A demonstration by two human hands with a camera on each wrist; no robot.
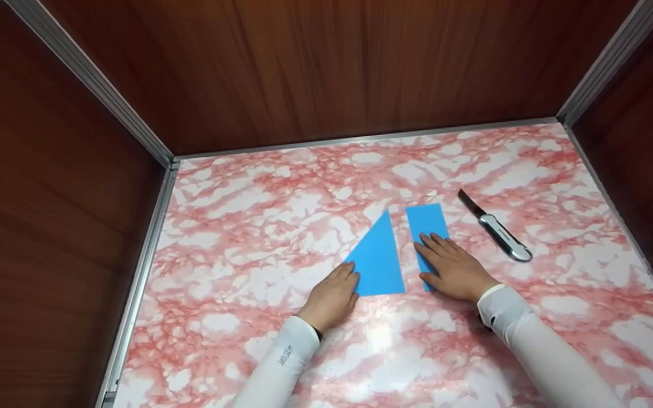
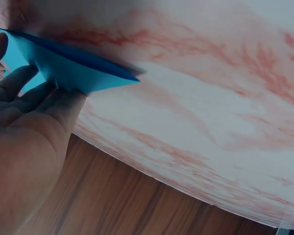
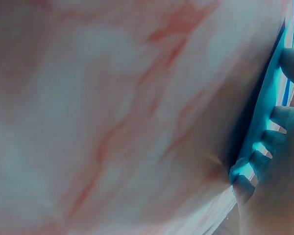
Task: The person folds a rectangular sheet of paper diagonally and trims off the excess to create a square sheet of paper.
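Two blue paper pieces lie side by side with a narrow gap between them. On the left is a triangle-like piece [image 1: 380,260] with a slanted left edge, and my left hand [image 1: 331,296] rests on its lower left corner. The left wrist view has the fingers [image 2: 19,81] stretched over the blue paper [image 2: 63,71], the thumb apart from them. To the right lies a rectangular strip [image 1: 425,218]. My right hand [image 1: 454,269] lies spread over its lower part and hides some of it. In the right wrist view the fingertips [image 3: 279,115] press on the blue strip [image 3: 264,105].
Right of the strip lies a utility knife [image 1: 502,235] with its dark blade out, pointing up and left. The red-and-white marbled table [image 1: 236,238] is bordered by brown wood-grain panels [image 1: 332,73] and metal edge strips [image 1: 139,272].
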